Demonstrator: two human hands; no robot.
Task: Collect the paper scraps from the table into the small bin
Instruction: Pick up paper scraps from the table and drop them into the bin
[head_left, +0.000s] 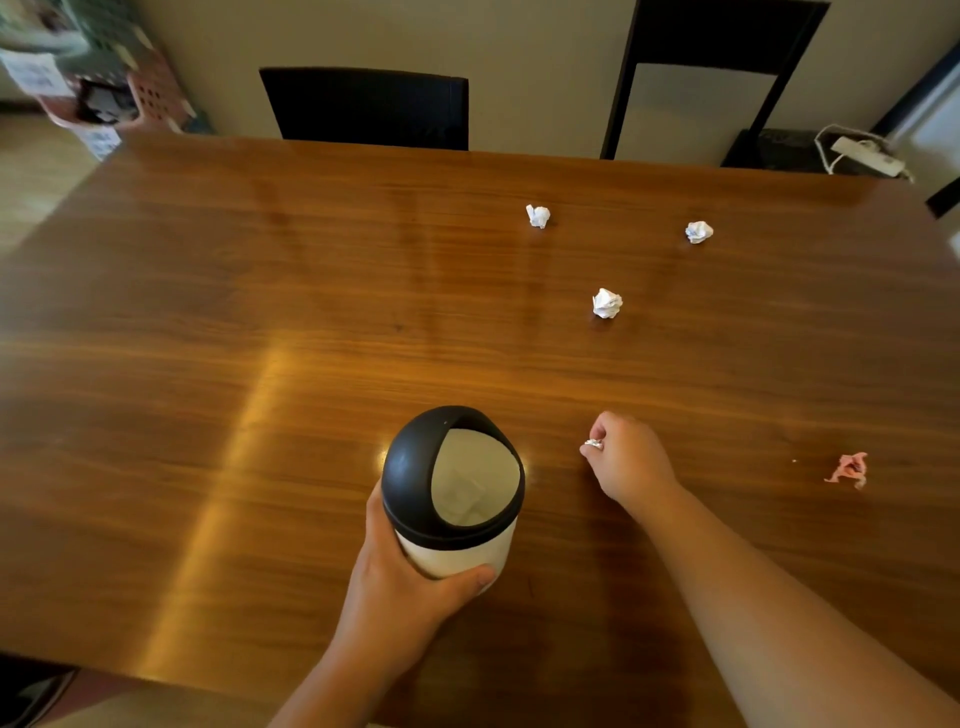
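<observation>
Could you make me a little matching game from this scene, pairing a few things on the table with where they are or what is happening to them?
Things:
1. small white bin with black domed lid
2. tiny crumpled white paper scrap
3. crumpled pink paper scrap
4. black chair back

States:
A. lying loose near the table's right edge
B. pinched in the right hand
C. behind the far side of the wooden table
D. gripped by the left hand

Pairs: 1-D, 2-B, 3-A, 4-C
</observation>
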